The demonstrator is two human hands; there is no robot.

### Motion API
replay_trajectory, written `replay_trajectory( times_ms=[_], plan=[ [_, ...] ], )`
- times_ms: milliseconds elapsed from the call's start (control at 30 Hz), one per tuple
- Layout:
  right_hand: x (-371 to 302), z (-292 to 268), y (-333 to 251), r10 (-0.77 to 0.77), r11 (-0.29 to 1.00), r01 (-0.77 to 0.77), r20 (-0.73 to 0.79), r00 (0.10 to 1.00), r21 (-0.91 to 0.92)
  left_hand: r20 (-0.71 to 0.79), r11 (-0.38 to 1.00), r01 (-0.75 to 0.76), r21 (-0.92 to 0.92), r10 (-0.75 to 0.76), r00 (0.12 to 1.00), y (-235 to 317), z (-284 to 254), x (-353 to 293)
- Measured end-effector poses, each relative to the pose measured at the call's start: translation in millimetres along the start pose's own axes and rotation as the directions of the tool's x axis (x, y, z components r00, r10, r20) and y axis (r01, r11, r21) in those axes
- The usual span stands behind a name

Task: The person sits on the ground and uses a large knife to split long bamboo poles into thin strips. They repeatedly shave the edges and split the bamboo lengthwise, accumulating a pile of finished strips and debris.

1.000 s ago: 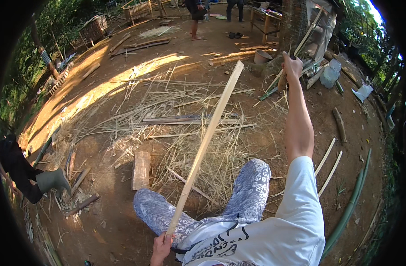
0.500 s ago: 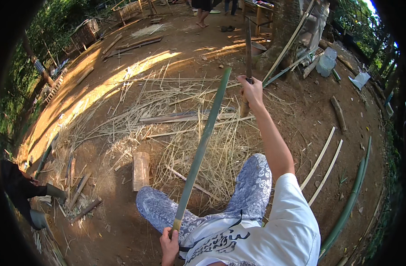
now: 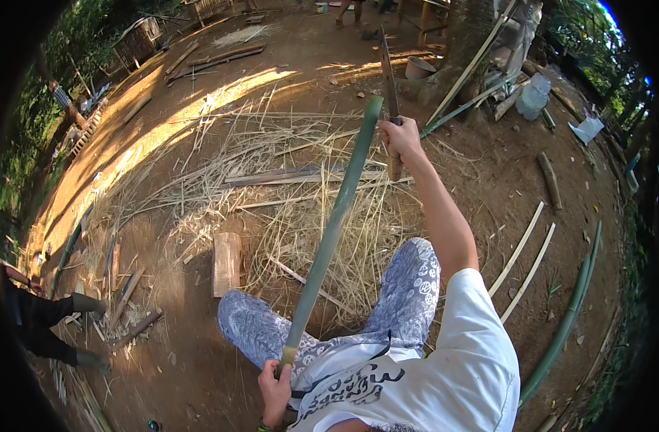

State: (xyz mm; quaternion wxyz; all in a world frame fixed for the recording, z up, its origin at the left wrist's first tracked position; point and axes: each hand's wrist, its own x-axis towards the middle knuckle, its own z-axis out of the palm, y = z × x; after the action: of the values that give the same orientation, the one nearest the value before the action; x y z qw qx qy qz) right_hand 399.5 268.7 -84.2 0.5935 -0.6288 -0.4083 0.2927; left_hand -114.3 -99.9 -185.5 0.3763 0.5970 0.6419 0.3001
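Note:
A long green bamboo strip point(image 3: 334, 223) slants from my lap up and away to the right. My left hand point(image 3: 275, 389) grips its near end, by a pale yellowish band. My right hand point(image 3: 404, 140), arm stretched out, holds a machete point(image 3: 389, 72) by its wooden handle, with the long dark blade pointing up and away. The blade stands just right of the bamboo's far end, apart from it as far as I can tell. Below both lies a heap of thin bamboo shavings point(image 3: 308, 237) on the dirt in front of my knees.
A short wood block point(image 3: 226, 264) is by my left knee. At the left edge sits another person in dark trousers and boots point(image 3: 92, 304). Two pale strips point(image 3: 529, 273) and a green bamboo pole point(image 3: 567, 324) lie right. A tree trunk point(image 3: 459, 54) stands at the far right.
The machete's blade has tilted leftward, toward the bamboo's far end, and my right hand has shifted slightly left. My left hand keeps its hold. The person at left has moved their legs.

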Motion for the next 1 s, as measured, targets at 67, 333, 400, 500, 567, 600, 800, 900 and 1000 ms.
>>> replay_trajectory(
  times_ms=[67, 333, 400, 500, 567, 600, 800, 900, 1000],
  plan=[
    [3, -15, 0, -0.056, 0.996, 0.052, -0.048, 0.997, -0.073, 0.014, 1.000, 0.015, 0.010, -0.015, 1.000, -2, 0, 2],
    [-33, -66, -32, -0.192, 0.981, 0.193, -0.324, 0.926, -0.030, -0.020, 0.997, -0.077, 0.020, 0.077, 0.997, -5, -15, 19],
    [-73, -61, -26, -0.187, 0.980, 0.165, -0.233, 0.954, -0.111, 0.034, 0.998, -0.056, -0.003, 0.056, 0.998, 0, -17, 26],
    [-138, -39, 7, -0.208, 0.961, 0.200, -0.025, 0.978, -0.193, 0.073, 0.999, -0.024, -0.029, 0.026, 0.997, -1, -13, 34],
    [-186, -6, 18, -0.114, 0.983, 0.128, 0.112, 0.987, -0.130, 0.104, 1.000, 0.000, -0.008, 0.000, 0.995, 8, -11, 40],
    [-208, 12, 20, -0.051, 0.997, 0.059, 0.136, 0.989, -0.054, 0.089, 0.997, -0.048, -0.060, 0.053, 0.995, 2, -6, 42],
    [-240, 88, 28, 0.123, 0.920, -0.140, 0.070, 0.990, 0.365, 0.164, 0.996, -0.029, -0.080, 0.042, 0.986, 31, 5, 46],
    [-232, 95, 15, 0.165, 0.870, -0.156, 0.022, 0.986, 0.468, 0.172, 0.990, 0.004, -0.140, 0.020, 0.985, 20, -1, 49],
    [-232, 90, 10, 0.124, 0.877, -0.127, 0.037, 0.992, 0.463, 0.165, 0.977, -0.027, -0.210, 0.063, 0.984, 20, -15, 70]
  ],
)
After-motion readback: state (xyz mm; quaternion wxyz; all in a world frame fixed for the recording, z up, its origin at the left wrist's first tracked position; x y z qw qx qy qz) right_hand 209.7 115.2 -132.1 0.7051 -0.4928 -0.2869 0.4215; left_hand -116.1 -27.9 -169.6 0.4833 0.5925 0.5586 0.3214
